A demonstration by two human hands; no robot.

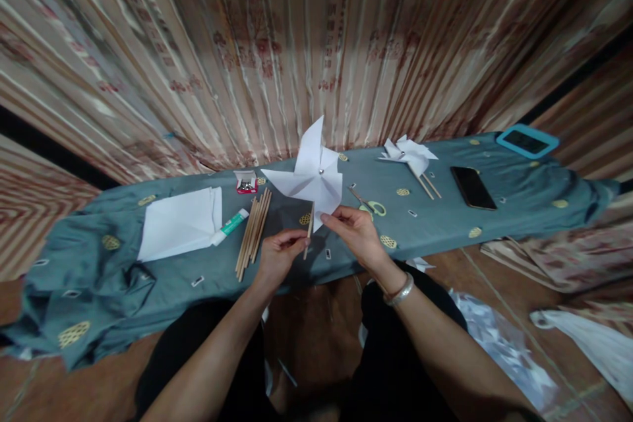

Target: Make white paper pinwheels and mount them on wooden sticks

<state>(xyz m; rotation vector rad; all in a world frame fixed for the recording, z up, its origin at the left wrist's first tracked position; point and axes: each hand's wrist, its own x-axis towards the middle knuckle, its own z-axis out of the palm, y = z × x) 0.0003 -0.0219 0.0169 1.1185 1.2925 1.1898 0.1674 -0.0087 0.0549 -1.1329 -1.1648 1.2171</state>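
Observation:
A white paper pinwheel (312, 175) stands upright on a thin wooden stick (309, 232) in front of me. My left hand (277, 255) pinches the lower part of that stick. My right hand (353, 229), with a silver bangle on the wrist, holds the pinwheel's bottom blade edge right beside the stick. Both hands hover over the near edge of a low bench covered with teal cloth (445, 224).
On the cloth lie a bundle of wooden sticks (253, 232), white paper sheets (180, 223), a glue tube (230, 226), a small pin box (246, 182), scissors (368, 204), finished pinwheels (410, 155), a black phone (472, 187) and a blue-cased device (527, 140). A curtain hangs behind.

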